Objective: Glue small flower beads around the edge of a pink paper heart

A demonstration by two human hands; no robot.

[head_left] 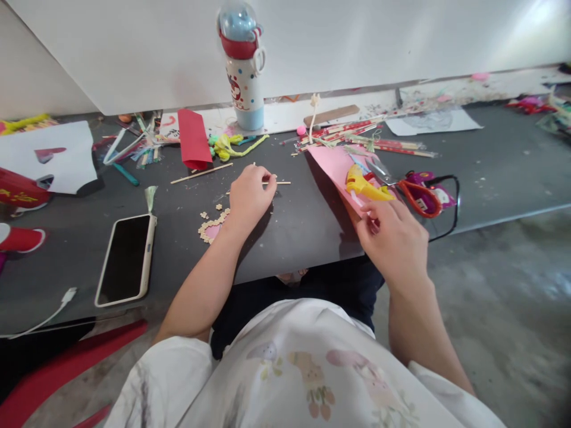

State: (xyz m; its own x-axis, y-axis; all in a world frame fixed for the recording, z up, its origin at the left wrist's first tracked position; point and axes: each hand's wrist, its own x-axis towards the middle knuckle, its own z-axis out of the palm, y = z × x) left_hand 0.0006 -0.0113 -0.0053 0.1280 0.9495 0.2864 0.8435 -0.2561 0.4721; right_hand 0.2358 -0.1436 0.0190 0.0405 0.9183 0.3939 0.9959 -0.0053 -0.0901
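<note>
My left hand [253,193] is over the grey table with its fingers curled together; whatever lies between the fingertips is too small to make out. A thin wooden stick [283,183] shows beside these fingertips. Under my left wrist lies a pink heart-like piece [212,230] edged with small beige flower shapes, partly hidden by the forearm. My right hand [395,238] pinches the near corner of a sheet of pink paper [328,159], whose left edge stands off the table. On that paper, just beyond my right fingers, rest a yellow glue gun [363,183] and orange-handled scissors [419,199].
A phone [125,258] and a white charging cable [66,297] lie at left. A drinking bottle [245,77] stands at the back. Around it are a red envelope [195,139], yellow-green craft pieces [227,145] and wrapped sticks [357,131]. A black cord [455,205] loops near the right front edge.
</note>
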